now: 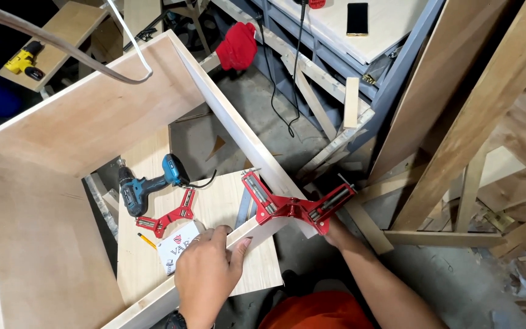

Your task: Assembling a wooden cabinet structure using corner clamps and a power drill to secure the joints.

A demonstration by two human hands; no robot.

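Left hand is clamped over the front panel just left of the red corner clamp; right hand, its grip hidden, is tucked beneath that clamp. Loosely tightened, the joint could slip out of square.

We cannot see most of our right hand: the red corner clamp covers its fingers, so its grip stays unclear. Our left hand hides part of the white card and the panel edge beneath it. The plywood box runs off the left and bottom edges. The pencil is too small to tell in detail.
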